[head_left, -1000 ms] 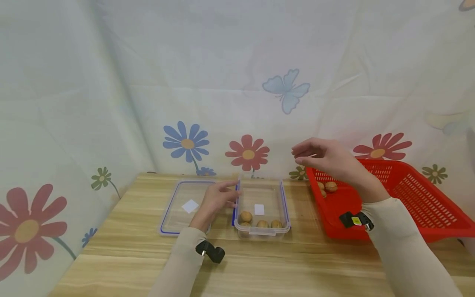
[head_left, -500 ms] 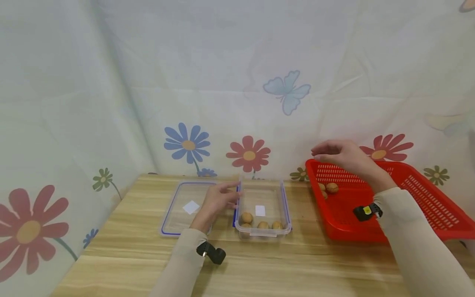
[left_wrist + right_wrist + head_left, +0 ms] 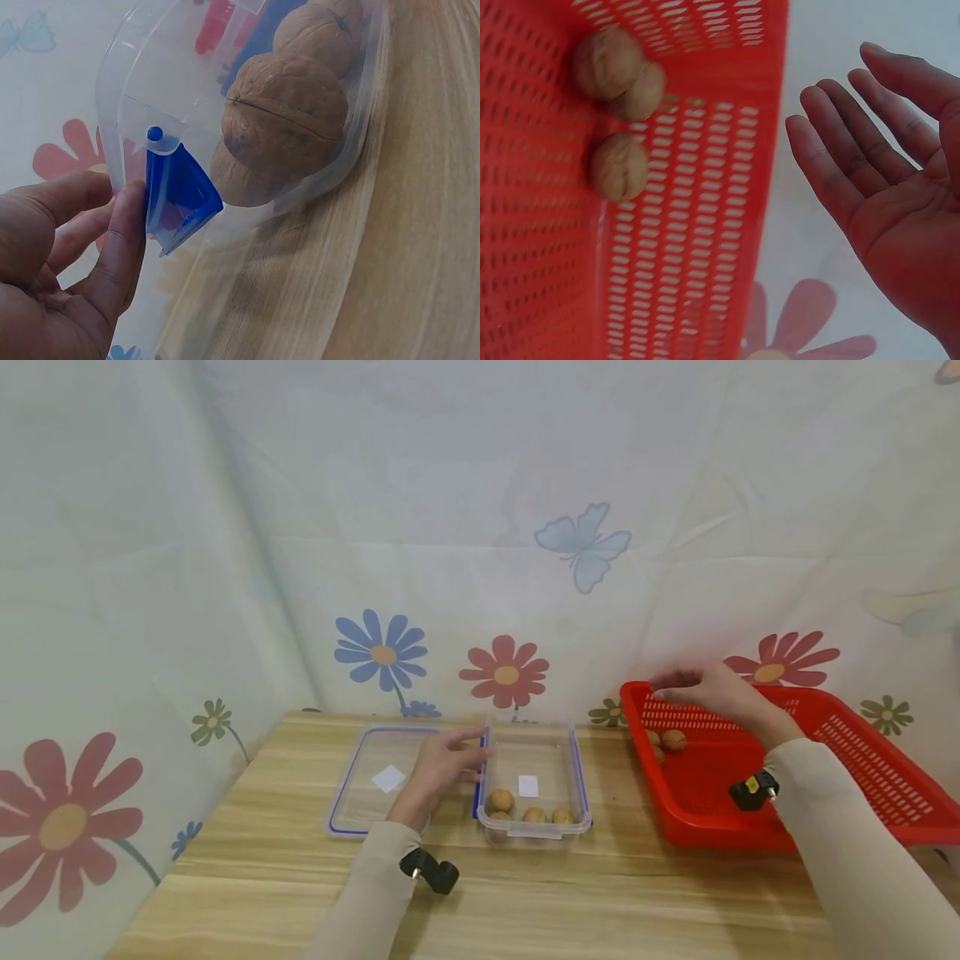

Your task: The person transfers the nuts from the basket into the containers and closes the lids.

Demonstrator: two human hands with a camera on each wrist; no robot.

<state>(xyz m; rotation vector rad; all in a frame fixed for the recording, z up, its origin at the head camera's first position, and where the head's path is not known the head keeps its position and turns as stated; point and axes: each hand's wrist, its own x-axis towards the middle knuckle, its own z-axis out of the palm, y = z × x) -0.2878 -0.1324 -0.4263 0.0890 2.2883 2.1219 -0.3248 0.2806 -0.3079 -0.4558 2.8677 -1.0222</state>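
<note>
My left hand [image 3: 442, 762] is at the left wall of a clear plastic food container [image 3: 557, 764]. In the left wrist view, the fingers [image 3: 120, 247] hold its rim beside a blue latch [image 3: 180, 191]. Several walnuts [image 3: 502, 800] lie at the container's near end. Over the far left part of a red plastic basket [image 3: 667, 810] hovers my right hand [image 3: 720, 693]. Its palm and loosely bent fingers hold nothing in the right wrist view. Below it, walnuts [image 3: 674, 740] sit in the basket's far left corner; three show in the right wrist view [image 3: 620, 166].
A clear lid [image 3: 360, 777] with a blue seal and a white label lies left of the container on the wooden table [image 3: 525, 893]. Behind the table hangs a flowered curtain [image 3: 420, 552]. The basket's raised rim stands around its walnuts.
My right hand has moved right from the gap beside the container to above the basket, then lowered slightly. The left hand stays at the container's side.
</note>
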